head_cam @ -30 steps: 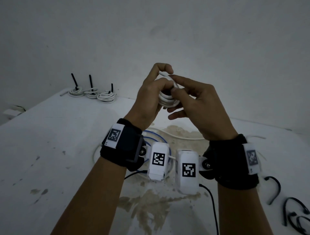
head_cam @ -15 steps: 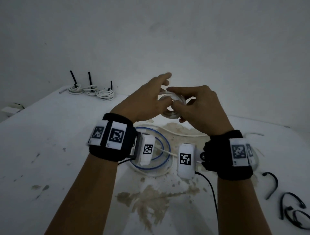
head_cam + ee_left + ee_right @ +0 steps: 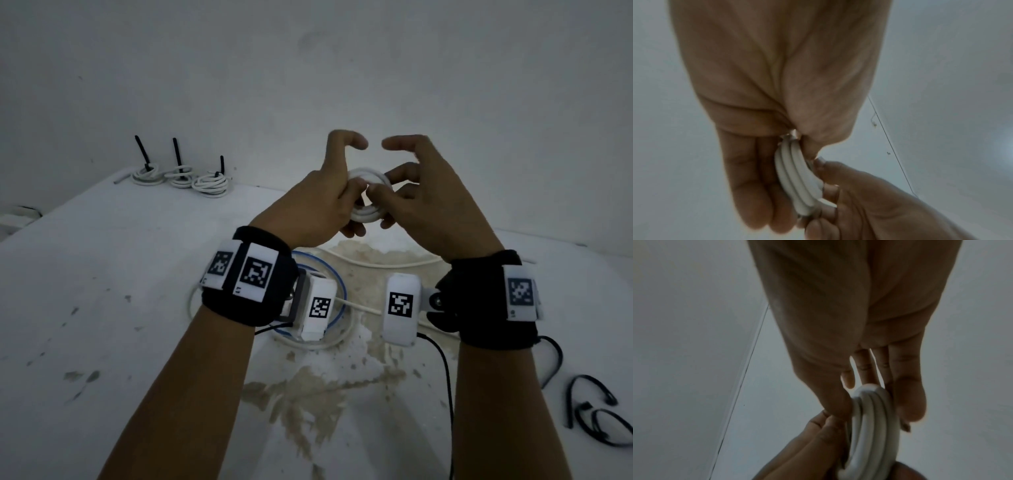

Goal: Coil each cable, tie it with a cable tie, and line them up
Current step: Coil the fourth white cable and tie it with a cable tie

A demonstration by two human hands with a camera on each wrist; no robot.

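Fingers: both hands pinched the white cable coil [image 3: 368, 195] at mid-frame, held up above the desk [image 3: 102, 308].
Left hand [image 3: 322, 202]: thumb and lower fingers [image 3: 748, 186] clamped the coil's left side; index finger curled free above it.
Right hand [image 3: 428, 205]: thumb and fingers [image 3: 908, 395] gripped the coil's right side, thumb tip meeting the left thumb.
Coil: several white loops packed side by side, shown edge-on in both wrist views [image 3: 797, 181] [image 3: 869, 426].
Below the hands: loose white and blue cables [image 3: 337, 308] lay looped on the stained desk.
Upper left of frame: three tied coils [image 3: 181, 178] sat in a row, black tie tails standing up.
Lower right of frame: loose black cable ties [image 3: 592, 411] lay on the desk.
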